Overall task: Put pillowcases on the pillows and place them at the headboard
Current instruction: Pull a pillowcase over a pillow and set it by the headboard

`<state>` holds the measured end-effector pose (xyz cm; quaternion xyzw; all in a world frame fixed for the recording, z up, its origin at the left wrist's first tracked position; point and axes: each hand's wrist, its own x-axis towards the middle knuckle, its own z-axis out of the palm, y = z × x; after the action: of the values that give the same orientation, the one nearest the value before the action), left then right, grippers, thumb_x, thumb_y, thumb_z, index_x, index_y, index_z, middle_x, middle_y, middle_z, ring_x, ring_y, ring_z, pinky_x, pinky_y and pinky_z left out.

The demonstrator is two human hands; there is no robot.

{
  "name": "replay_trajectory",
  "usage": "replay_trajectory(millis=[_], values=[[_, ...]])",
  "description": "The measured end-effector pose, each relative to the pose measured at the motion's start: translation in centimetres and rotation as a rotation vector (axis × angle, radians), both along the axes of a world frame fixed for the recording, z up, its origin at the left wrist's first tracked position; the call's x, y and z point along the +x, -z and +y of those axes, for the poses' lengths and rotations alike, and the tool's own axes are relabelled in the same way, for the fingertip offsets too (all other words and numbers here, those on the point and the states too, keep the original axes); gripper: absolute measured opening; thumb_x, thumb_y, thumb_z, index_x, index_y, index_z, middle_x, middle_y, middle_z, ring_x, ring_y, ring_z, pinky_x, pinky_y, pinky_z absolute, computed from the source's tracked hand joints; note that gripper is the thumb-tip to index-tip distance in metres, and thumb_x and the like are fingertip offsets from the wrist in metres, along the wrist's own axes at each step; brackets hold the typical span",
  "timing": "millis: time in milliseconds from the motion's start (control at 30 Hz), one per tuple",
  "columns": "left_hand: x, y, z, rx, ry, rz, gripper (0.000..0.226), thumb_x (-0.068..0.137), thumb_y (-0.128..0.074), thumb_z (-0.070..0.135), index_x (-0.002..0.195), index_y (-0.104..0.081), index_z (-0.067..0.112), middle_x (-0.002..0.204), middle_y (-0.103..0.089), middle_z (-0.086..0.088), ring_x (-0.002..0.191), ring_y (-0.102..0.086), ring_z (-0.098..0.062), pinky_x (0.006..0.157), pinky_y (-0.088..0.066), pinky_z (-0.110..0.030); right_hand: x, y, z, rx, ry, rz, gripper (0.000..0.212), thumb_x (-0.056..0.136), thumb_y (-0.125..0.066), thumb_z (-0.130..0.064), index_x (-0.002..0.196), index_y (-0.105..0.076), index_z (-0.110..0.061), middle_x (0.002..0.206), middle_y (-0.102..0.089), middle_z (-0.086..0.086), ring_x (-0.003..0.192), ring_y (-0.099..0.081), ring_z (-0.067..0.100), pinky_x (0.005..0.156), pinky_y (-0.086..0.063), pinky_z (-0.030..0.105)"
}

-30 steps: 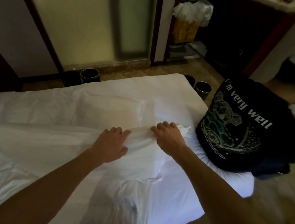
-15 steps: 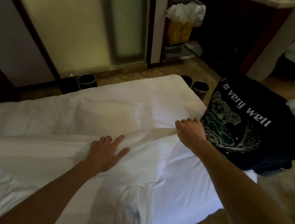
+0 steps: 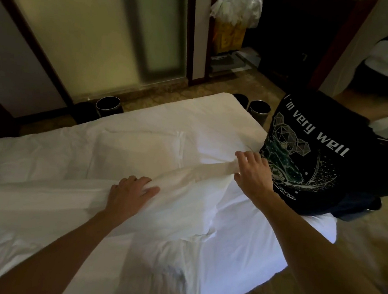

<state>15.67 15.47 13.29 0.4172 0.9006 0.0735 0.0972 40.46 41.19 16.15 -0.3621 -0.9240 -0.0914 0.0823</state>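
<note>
Dim room, white bed point(image 3: 261, 251): both hands on a raised ridge of white cloth point(image 3: 195, 174), pillow point(image 3: 138, 151) just beyond it.

The left hand point(image 3: 130, 195) lies flat on the ridge's near end, fingers straight and close together. The right hand point(image 3: 251, 173) is at the far end, fingers splayed; I cannot tell if the thumb pinches. The ridge runs left hand to right hand, rising rightward. The pillow lies flat, nearer the left hand. No headboard is in view.
</note>
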Motion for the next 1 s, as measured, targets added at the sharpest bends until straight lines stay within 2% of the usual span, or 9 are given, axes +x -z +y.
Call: replay_trajectory(millis=[133,233,300,367,500,633,733,833,1000], values=[[0.1,-0.1,-0.2,-0.026,0.006,-0.002,0.053,0.087,-0.048,0.07,0.126,-0.057,0.035,0.118,-0.06,-0.002,0.112,-0.056,-0.028,0.093,-0.042,-0.042,0.5,-0.3,-0.2,0.02,0.077,-0.112,0.015,0.08,-0.072,-0.019,0.093,-0.066,-0.016,0.081,-0.067,0.004,0.085,-0.06,0.027,0.083,-0.05,0.042],[0.3,0.2,-0.1,-0.064,0.028,0.037,0.055,0.086,-0.047,0.07,0.124,-0.058,0.032,0.116,-0.061,-0.003,0.11,-0.057,-0.028,0.091,-0.043,-0.041,-0.7,-1.4,-0.9,-0.266,0.202,-0.421,0.028,0.092,-0.051,-0.02,0.118,-0.06,-0.02,0.112,-0.066,0.002,0.107,-0.06,0.024,0.096,-0.042,0.041],[0.2,0.3,0.0,-0.059,0.03,0.056,0.062,0.083,-0.041,0.075,0.121,-0.06,0.03,0.113,-0.063,-0.004,0.106,-0.059,-0.029,0.088,-0.044,-0.041,-2.0,-2.6,-1.6,-0.403,0.232,-0.672,0.038,0.092,-0.052,-0.021,0.129,-0.053,-0.019,0.127,-0.061,0.003,0.115,-0.059,0.025,0.091,-0.042,0.04],[0.0,0.3,0.0,-0.05,0.007,0.063,0.06,0.084,-0.044,0.073,0.12,-0.061,0.029,0.113,-0.063,-0.005,0.107,-0.059,-0.029,0.089,-0.044,-0.041,-3.1,-3.8,-2.2,-0.407,0.196,-0.767,0.04,0.089,-0.057,-0.023,0.129,-0.055,-0.018,0.126,-0.062,0.003,0.112,-0.061,0.026,0.081,-0.044,0.037],[-0.5,0.6,0.0,-0.016,-0.006,0.071,0.057,0.082,-0.05,0.073,0.116,-0.064,0.029,0.108,-0.065,-0.005,0.102,-0.062,-0.03,0.087,-0.046,-0.041,-5.4,-6.2,-4.7,-0.359,-0.133,-0.561,0.028,0.091,-0.054,-0.029,0.114,-0.063,-0.016,0.114,-0.066,0.005,0.107,-0.064,0.025,0.082,-0.047,0.035],[-0.6,0.6,0.2,0.012,-0.004,0.055,0.059,0.082,-0.047,0.073,0.116,-0.064,0.029,0.108,-0.066,-0.005,0.101,-0.062,-0.029,0.087,-0.046,-0.04,-9.2,-6.4,-10.2,-0.445,-0.409,-0.291,0.023,0.091,-0.053,-0.036,0.084,-0.063,-0.017,0.084,-0.065,0.005,0.08,-0.064,0.024,0.066,-0.048,0.032],[-0.7,0.2,-0.5,-0.046,0.044,0.037,0.053,0.09,-0.049,0.064,0.129,-0.056,0.029,0.12,-0.062,-0.002,0.111,-0.057,-0.025,0.093,-0.041,-0.039,-12.7,-4.8,-13.1,-0.283,-0.517,-0.101,0.019,0.09,-0.054,-0.024,0.103,-0.062,-0.013,0.096,-0.066,0.007,0.088,-0.063,0.027,0.065,-0.045,0.033],[-1.5,-0.9,-2.1,-0.124,0.11,0.124,0.047,0.091,-0.048,0.062,0.124,-0.057,0.03,0.116,-0.065,0.003,0.109,-0.06,-0.021,0.09,-0.041,-0.036,-15.2,-3.1,-14.1,-0.321,-0.538,-0.149,0.041,0.091,-0.052,-0.028,0.129,-0.054,-0.012,0.124,-0.06,0.011,0.11,-0.058,0.032,0.091,-0.046,0.042],[-4.9,-2.8,-5.8,-0.299,0.055,0.076,0.059,0.081,-0.048,0.076,0.122,-0.06,0.035,0.124,-0.064,0.009,0.114,-0.058,-0.017,0.094,-0.034,-0.036,-15.9,0.4,-13.2,-0.28,-0.561,-0.215,0.03,0.094,-0.052,-0.023,0.123,-0.057,-0.024,0.111,-0.066,0.004,0.1,-0.063,0.028,0.088,-0.044,0.038]])
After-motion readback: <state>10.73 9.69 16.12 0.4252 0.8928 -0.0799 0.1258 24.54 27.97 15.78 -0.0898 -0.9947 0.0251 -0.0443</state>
